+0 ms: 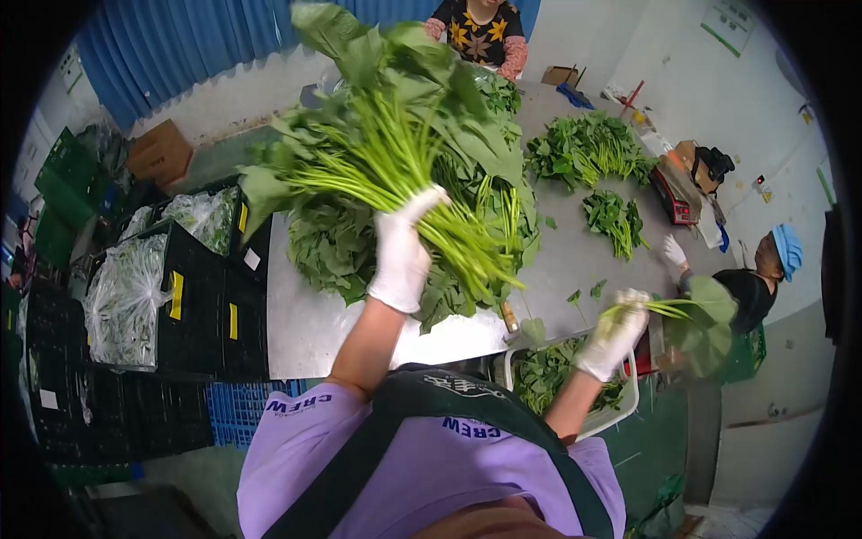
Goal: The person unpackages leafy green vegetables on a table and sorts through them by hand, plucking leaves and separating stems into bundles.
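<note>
My left hand (404, 256), in a white glove, grips a large bunch of leafy greens (386, 153) by its stems above the metal table (314, 337). The leaves point up and away, and the cut stem ends point down to the right. My gloved right hand (620, 332) is closed round the stems of a few leaves (705, 328) over the table's right front edge. Below it stands a white basket (633, 395) with more greens inside. A pile of greens (332, 242) lies on the table behind and under the big bunch.
Smaller bunches (588, 153) lie at the back right, near a red scale (680, 211). One person (485, 36) is across the table, another in a blue cap (787, 251) at the right. Black crates (202, 314) with bagged greens stand left. A small brown-handled tool (509, 316) lies near the front edge.
</note>
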Available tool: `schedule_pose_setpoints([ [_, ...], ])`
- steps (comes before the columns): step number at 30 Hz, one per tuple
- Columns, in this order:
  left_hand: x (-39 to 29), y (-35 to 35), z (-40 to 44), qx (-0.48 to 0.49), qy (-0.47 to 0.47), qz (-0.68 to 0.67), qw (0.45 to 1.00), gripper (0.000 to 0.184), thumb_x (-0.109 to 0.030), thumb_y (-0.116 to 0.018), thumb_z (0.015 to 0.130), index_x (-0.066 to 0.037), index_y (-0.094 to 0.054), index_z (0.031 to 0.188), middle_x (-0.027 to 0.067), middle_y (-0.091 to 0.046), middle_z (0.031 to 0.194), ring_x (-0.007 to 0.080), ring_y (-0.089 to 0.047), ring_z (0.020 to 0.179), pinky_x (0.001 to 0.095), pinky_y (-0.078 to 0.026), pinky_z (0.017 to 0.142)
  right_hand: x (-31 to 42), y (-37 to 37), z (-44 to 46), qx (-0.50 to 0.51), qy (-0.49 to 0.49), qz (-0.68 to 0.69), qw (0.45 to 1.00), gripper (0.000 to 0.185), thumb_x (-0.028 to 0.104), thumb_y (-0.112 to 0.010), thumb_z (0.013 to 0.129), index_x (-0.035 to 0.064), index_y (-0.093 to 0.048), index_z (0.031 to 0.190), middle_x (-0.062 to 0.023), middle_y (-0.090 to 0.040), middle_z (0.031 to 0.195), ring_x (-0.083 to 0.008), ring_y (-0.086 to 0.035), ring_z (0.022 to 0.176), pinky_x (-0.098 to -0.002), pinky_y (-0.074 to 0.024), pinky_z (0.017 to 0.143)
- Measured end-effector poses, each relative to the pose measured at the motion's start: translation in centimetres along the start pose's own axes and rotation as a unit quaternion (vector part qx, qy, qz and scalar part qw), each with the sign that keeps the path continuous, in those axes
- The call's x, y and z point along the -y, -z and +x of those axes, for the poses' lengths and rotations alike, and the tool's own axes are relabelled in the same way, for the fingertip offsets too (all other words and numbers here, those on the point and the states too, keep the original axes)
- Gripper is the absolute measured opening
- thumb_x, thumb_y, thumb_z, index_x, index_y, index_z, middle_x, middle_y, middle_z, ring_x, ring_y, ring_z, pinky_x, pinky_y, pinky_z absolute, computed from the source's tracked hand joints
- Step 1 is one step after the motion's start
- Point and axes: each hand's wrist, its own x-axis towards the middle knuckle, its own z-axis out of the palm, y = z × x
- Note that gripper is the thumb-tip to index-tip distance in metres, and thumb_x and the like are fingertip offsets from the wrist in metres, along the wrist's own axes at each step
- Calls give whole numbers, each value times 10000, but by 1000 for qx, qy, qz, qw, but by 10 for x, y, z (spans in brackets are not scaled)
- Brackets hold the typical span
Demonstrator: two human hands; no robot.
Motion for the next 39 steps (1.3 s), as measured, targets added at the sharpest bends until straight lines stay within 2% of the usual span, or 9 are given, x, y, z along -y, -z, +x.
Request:
schedule_pose_setpoints([
  [1,-12,16,12,-4,-22,10,1000,220,65,-669,704,14,-623,913,83,-646,832,174,-627,739,293,-518,697,28,-1,-1,-137,16,5,990,162,35,-575,868,3,-531,1020,-73,-574,968,-139,-555,835,-272,-519,736],
  [2,-21,21,15,-35,-33,8,999,178,37,-659,732,15,-627,906,91,-645,838,182,-625,744,296,-517,702,34,130,48,115,-61,242,962,261,60,-574,869,5,-521,1119,-103,-575,1029,-188,-570,910,-298,-523,841],
  [4,-29,25,18,-94,-59,11,994,130,-7,-653,770,18,-631,896,96,-637,833,181,-615,739,297,-510,698,47,247,62,-138,-127,515,836,542,212,-618,847,-43,-408,1277,-180,-495,1255,-290,-490,1153,-372,-459,949],
  [9,-9,28,-6,-55,-73,77,993,430,113,-682,704,-5,-529,1088,58,-614,884,168,-614,769,289,-521,710,8,150,12,-254,-315,229,885,861,442,-557,867,-97,-136,1390,-250,-273,1428,-346,-332,1302,-463,-293,1070],
  [12,5,28,-18,-25,-55,105,993,364,109,-678,708,-1,-558,1033,47,-610,902,157,-609,775,288,-518,716,-30,35,-18,66,-268,-186,943,623,358,-540,908,-11,-342,1369,-226,-387,1373,-290,-418,1251,-388,-371,998],
  [19,12,39,-48,9,-69,187,980,322,39,-706,719,-6,-590,1017,23,-612,949,114,-575,829,254,-472,756,-66,-140,-63,562,34,-504,655,1060,301,-830,530,-61,-282,1362,-273,-387,1344,-370,-398,1245,-392,-306,1054],
  [25,-22,87,-68,-83,109,-36,990,232,77,-630,755,29,-602,980,71,-627,924,175,-607,859,288,-496,782,-148,-142,-123,625,-16,-474,621,869,293,-745,615,-31,-361,1324,-242,-569,1118,-361,-562,1018,-369,-435,903],
  [34,-73,154,-79,-202,-22,81,976,298,88,-622,761,6,-577,1043,52,-614,929,136,-586,881,269,-473,761,-179,-188,-189,659,-276,-445,540,390,201,-683,604,45,-612,954,-164,-639,811,-313,-607,714,-360,-476,644],
  [39,-96,174,-125,-66,-34,189,979,331,34,-609,788,31,-533,1110,62,-610,1023,141,-578,947,274,-436,864,-191,-182,-193,672,-416,-249,559,341,24,-673,589,-22,-611,922,-37,-625,774,-111,-542,702,-273,-463,657],
])
